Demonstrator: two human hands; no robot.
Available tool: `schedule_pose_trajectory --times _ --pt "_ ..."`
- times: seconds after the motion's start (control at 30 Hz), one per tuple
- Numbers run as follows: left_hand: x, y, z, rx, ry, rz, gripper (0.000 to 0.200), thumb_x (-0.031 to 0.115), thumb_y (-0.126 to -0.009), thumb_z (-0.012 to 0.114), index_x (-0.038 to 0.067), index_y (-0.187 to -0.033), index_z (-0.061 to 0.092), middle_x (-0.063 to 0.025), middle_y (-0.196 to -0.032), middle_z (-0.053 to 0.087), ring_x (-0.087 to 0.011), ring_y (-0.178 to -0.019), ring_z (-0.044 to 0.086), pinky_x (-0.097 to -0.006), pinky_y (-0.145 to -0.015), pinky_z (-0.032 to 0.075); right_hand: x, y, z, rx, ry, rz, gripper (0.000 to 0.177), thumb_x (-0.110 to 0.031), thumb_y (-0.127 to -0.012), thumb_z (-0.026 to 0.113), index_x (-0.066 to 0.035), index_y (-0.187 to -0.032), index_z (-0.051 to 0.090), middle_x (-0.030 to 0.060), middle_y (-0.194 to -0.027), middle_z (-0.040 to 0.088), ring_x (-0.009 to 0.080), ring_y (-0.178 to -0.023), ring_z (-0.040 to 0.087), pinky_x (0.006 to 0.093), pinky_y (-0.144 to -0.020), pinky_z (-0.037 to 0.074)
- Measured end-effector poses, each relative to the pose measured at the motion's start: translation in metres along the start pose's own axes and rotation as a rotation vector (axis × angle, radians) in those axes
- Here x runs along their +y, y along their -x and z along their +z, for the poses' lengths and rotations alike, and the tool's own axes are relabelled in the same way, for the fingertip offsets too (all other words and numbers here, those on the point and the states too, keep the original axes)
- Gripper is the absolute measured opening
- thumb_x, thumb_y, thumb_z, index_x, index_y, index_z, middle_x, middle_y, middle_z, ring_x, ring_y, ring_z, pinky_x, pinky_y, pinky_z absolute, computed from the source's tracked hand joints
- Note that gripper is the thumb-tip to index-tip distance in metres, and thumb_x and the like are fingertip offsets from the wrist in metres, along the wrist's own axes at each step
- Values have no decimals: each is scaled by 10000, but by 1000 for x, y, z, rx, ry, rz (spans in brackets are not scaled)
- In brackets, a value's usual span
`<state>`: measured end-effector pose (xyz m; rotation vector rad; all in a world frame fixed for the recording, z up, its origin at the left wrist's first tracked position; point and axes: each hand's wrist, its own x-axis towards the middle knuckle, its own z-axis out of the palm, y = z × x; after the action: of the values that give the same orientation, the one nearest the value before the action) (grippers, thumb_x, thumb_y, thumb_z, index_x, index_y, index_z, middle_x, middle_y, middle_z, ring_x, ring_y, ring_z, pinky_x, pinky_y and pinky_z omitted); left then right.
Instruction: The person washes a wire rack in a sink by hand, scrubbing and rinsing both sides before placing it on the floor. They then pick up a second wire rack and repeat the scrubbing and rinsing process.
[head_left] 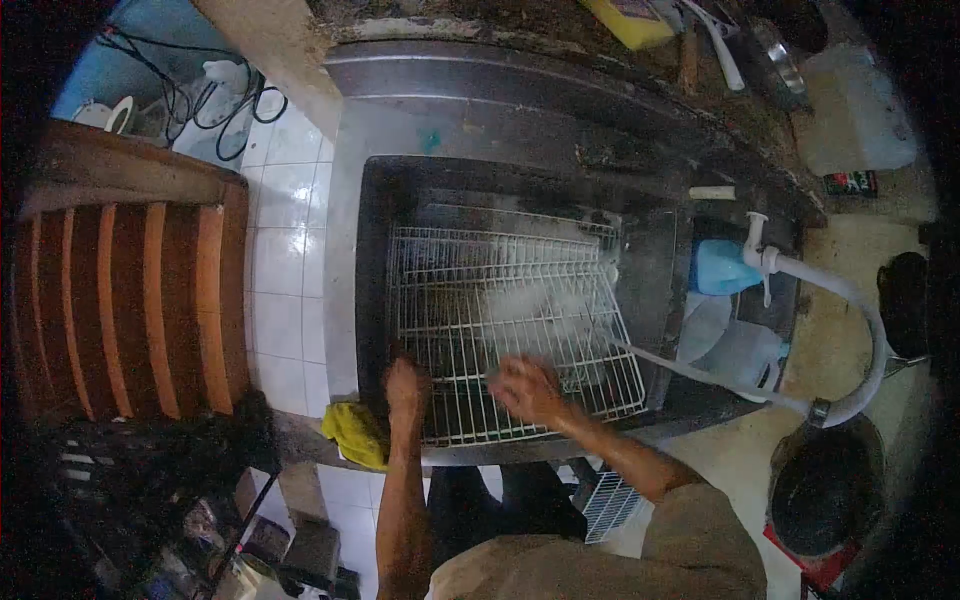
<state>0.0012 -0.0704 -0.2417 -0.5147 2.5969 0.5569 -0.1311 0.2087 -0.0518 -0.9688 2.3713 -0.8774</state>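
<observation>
A white wire rack lies in a dark sink basin, its right end slanting. At the rack's near left side, my left hand is closed around its edge. My right hand is over the near middle of the rack with fingers curled; motion blur and the angle hide what is in them, if anything. A stream of water runs from the grey hose leftward onto the rack, and the wires look whitish and wet near where it lands.
A yellow cloth hangs at the sink's front left corner. Blue and clear plastic containers stand to the right, beside a white tap. A black pan sits at the lower right. Brown wooden slats are on the left.
</observation>
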Motion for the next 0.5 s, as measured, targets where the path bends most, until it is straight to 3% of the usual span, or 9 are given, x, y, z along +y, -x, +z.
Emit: schedule_pose_trajectory --times 0.03,0.1,0.17,0.23,0.33,0.37,0.43,0.47,0.5 --pt "15 6 2 182 -11 83 324 135 -768 569 -18 -1053 554 -225 -842 606 -412 -757 601 -477 -674 503 2 -1 0 -23 -30 21 232 -221 -799 667 -106 -1000 661 139 -1065 589 324 -959 588 446 -819 479" --pt "46 16 -21 340 -3 131 312 102 -775 528 -11 -1065 549 -234 -785 608 -434 -724 598 -498 -677 493 12 0 5 -59 -90 74 254 -242 -813 652 -103 -1026 650 155 -1086 585 343 -980 578 469 -834 469" --pt "79 23 -86 296 31 53 343 87 -771 530 -8 -1100 533 -250 -811 616 -444 -746 603 -508 -696 490 69 -53 28 251 82 120 406 -191 -786 648 -134 -1177 555 127 -967 578 359 -888 568 484 -735 479" --pt "64 23 -79 226 51 104 414 81 -760 544 -9 -1163 503 -258 -838 612 -444 -773 602 -514 -699 487 96 -118 24 340 102 253 498 -207 -801 641 -107 -1256 466 139 -965 576 370 -839 573 483 -699 478" --pt "58 21 -70 165 149 55 488 83 -754 560 -8 -1225 476 -265 -902 612 -446 -818 599 -514 -720 485 123 -117 45 345 147 175 284 -204 -840 598 -55 -1082 605 206 -1118 579 389 -999 561 468 -865 455" --pt "61 14 -70 168 208 14 506 85 -753 564 -8 -1241 470 -267 -927 613 -447 -833 597 -513 -730 485 94 -97 11 163 43 220 244 -190 -835 602 -49 -1032 631 174 -1006 610 360 -908 590 437 -801 483" --pt "68 10 -76 90 184 -13 537 86 -754 565 -7 -1270 447 -266 -934 612 -447 -844 596 -506 -740 486 58 -45 -2 75 93 178 209 -201 -822 628 -63 -974 664 122 -850 605 314 -797 602 414 -701 498" --pt "68 10 -80 51 168 -31 552 87 -755 566 -7 -1284 436 -265 -937 612 -447 -850 596 -503 -746 487 31 -9 -9 62 20 165 192 -195 -814 628 -76 -961 659 126 -861 589 323 -800 596 434 -690 492" --pt "66 11 -82 153 163 76 554 88 -755 567 -4 -1285 433 -266 -938 611 -450 -846 594 -502 -742 488 15 12 -16 46 -53 149 176 -188 -806 629 -89 -948 655 129 -873 573 331 -803 589 455 -679 486"
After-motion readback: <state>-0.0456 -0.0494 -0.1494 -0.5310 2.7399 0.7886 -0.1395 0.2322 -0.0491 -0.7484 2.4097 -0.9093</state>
